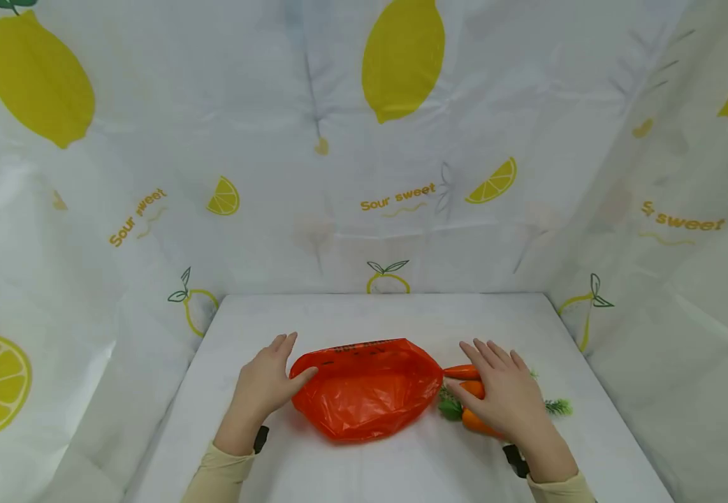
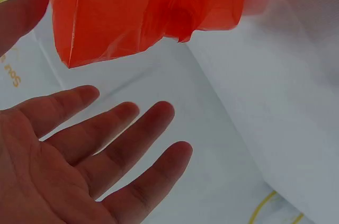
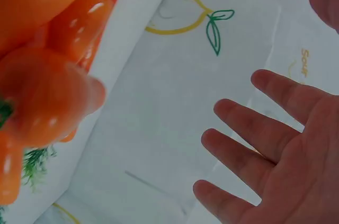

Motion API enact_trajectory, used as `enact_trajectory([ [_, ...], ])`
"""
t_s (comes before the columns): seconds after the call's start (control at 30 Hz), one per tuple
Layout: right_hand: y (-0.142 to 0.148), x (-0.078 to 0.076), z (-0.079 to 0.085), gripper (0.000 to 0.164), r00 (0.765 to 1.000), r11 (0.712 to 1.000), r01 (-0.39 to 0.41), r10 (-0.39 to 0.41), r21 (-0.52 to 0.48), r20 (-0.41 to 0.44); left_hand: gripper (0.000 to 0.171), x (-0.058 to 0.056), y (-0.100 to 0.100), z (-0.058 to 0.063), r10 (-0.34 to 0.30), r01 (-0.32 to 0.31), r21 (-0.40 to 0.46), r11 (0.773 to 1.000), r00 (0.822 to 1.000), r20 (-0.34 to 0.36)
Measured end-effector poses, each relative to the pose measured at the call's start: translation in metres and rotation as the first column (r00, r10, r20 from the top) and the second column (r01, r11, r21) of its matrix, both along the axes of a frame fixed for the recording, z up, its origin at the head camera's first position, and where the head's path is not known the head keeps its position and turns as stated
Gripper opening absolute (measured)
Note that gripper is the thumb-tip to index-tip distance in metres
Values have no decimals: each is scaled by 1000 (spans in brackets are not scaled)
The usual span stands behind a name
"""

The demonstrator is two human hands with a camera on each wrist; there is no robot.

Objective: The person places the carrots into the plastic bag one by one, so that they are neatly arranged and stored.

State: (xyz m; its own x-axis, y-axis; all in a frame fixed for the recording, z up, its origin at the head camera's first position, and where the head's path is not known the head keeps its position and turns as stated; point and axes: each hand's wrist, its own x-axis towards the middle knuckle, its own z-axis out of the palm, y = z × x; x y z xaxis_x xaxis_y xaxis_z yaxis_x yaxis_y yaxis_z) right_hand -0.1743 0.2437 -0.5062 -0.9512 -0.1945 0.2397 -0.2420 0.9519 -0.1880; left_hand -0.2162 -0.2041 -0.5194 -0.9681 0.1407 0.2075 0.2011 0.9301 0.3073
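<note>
- As a red plastic bag (image 1: 364,409) sits spread on a white table (image 1: 364,316), the left hand (image 1: 267,377) and the right hand (image 1: 507,392) flank it, wide apart, fingers extended and gripping nothing
- At the bag's left edge, the left hand's thumb overlaps the plastic in the head view; whether they touch, one cannot tell
- Just beside the bag's right end lie orange carrots (image 1: 478,423) with green tops (image 1: 557,406), partly hidden behind the right hand
- Pale sleeves (image 1: 221,471) cover both arms, and a white lemon-print sheet (image 1: 251,133) lettered "Sour sweet" rises behind the table
</note>
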Motion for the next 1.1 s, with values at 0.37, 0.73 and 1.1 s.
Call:
enact_trajectory([
  [0.37, 33, 25, -30, 60, 998, 998, 17, -21, 59, 57, 48, -5, 6, -8, 54, -53, -31, 998, 998, 20],
  [0.73, 46, 31, -60, 51, 1000, 1000, 11, -12, -8, -11, 12, -8, 8, -15, 68, -68, -8, 998, 997, 37],
  [1.1, 54, 23, -77, 56, 986, 975, 169, -165, -146, 41, 10, -9, 8, -16, 84, -84, -16, 996, 995, 59],
])
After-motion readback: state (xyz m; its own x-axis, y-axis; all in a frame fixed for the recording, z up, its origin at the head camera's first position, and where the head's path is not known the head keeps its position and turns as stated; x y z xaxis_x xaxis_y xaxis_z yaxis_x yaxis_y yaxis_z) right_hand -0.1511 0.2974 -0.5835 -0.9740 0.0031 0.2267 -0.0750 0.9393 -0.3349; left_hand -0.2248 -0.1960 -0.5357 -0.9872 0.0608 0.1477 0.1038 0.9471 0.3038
